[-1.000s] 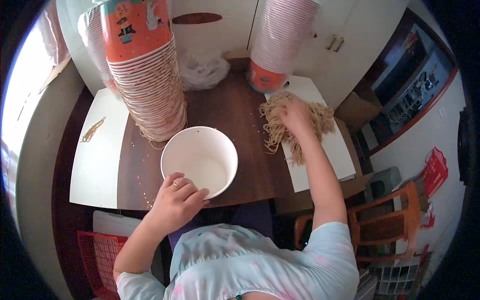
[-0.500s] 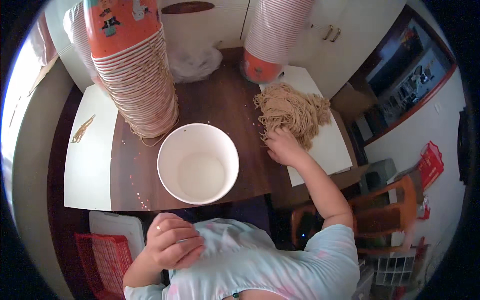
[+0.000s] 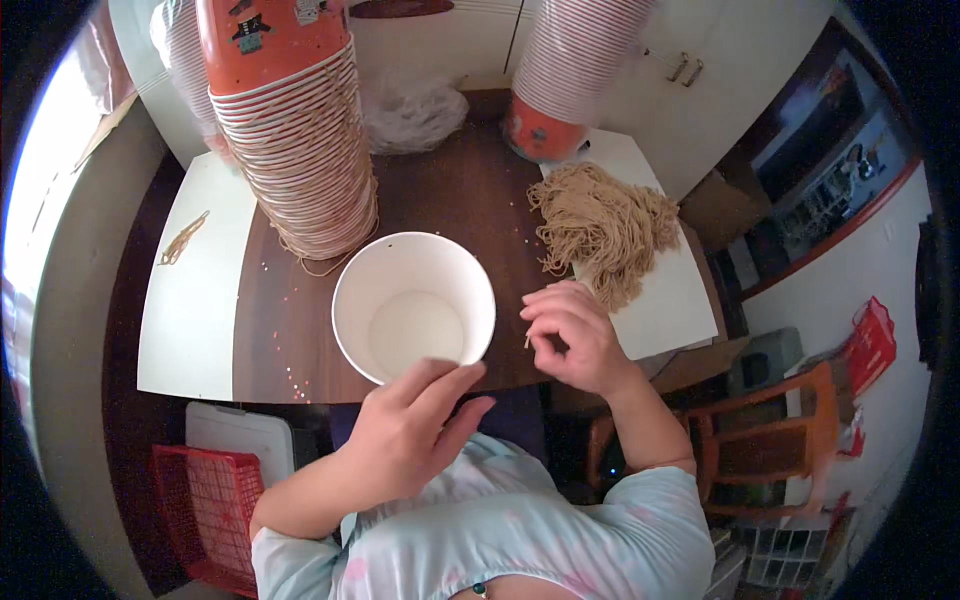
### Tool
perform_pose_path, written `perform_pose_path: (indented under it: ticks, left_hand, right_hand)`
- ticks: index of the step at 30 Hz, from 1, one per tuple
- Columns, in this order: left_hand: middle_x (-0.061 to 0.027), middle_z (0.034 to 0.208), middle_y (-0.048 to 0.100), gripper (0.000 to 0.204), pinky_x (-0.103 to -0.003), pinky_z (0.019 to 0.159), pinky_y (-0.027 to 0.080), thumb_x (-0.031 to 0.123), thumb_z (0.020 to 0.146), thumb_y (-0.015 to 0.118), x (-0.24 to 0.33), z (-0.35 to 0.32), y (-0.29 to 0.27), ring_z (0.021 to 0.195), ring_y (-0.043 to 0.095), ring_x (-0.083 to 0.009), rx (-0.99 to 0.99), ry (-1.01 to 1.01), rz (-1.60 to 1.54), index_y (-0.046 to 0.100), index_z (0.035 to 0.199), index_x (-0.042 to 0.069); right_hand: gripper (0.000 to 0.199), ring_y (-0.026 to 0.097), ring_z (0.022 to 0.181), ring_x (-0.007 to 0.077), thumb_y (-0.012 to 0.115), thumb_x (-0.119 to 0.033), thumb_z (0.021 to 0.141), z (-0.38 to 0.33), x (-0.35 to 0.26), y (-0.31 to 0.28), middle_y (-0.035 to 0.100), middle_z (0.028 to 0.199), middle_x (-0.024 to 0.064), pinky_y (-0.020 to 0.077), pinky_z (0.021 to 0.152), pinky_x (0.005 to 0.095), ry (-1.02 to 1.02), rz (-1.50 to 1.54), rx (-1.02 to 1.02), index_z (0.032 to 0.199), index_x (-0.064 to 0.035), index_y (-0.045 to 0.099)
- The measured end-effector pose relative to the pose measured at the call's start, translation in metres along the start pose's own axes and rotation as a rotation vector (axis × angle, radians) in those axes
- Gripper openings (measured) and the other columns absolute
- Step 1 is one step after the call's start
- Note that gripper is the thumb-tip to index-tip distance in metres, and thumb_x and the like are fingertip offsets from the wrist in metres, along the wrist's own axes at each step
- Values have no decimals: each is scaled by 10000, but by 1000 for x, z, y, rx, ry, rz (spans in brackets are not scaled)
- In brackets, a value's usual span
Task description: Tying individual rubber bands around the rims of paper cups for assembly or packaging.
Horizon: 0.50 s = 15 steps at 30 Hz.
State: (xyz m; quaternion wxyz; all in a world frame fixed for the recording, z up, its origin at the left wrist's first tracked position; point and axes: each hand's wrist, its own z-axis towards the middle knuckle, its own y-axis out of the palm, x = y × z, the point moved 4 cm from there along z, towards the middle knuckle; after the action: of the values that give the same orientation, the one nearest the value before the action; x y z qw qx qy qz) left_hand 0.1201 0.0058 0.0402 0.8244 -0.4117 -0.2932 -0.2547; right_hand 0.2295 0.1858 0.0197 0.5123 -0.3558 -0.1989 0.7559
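A white paper bucket (image 3: 413, 255) stands upright near the table's front edge, its mouth facing up. My left hand (image 3: 408, 430) is just in front of its near rim, fingers stretched and thumb apart, holding nothing. Right of the bucket, my right hand (image 3: 572, 338) is raised with its fingertips pinched to the thumb. What looks like a short end of tan cord sticks out below the pinch; the rest is hidden by the fingers. Beyond that hand lies a tangled pile of tan cords (image 3: 605, 225) on a white board.
A tall stack of orange buckets (image 3: 300, 160), wound with tan cord, rises at the back left. Another wrapped bucket stack (image 3: 580, 80) stands back right. Clear plastic (image 3: 415, 115) lies between them. A few loose cords (image 3: 184, 238) rest on the left. A wooden chair (image 3: 765, 440) is at right.
My right hand has left the cord pile and come back toward me, now pinched. My left hand has risen from my chest to the bucket's near rim and opened. The view has shifted slightly.
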Motion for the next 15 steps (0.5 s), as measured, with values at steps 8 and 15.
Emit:
perform_pose_path:
  ticks: [8, 15]
  left_hand:
    - [-110, 740, 551, 137, -380, 554, 485, 62, 760, 685, 3, 18, 23, 612, 576, -296, -63, 107, 5, 600, 855, 13]
    - [-109, 733, 559, 101, -324, 537, 464, -14, 762, 639, 5, 10, -6, 587, 567, -243, -130, 26, -242, 626, 861, -2]
  right_hand:
    - [243, 627, 797, 278, 688, -14, 710, 4, -43, -2, 612, 912, 123, 519, 693, 380, -91, 32, -102, 916, -27, 560]
    - [265, 612, 681, 267, 693, 31, 678, 6, -55, -2, 595, 815, 102, 503, 593, 356, -70, 236, -78, 906, -28, 571]
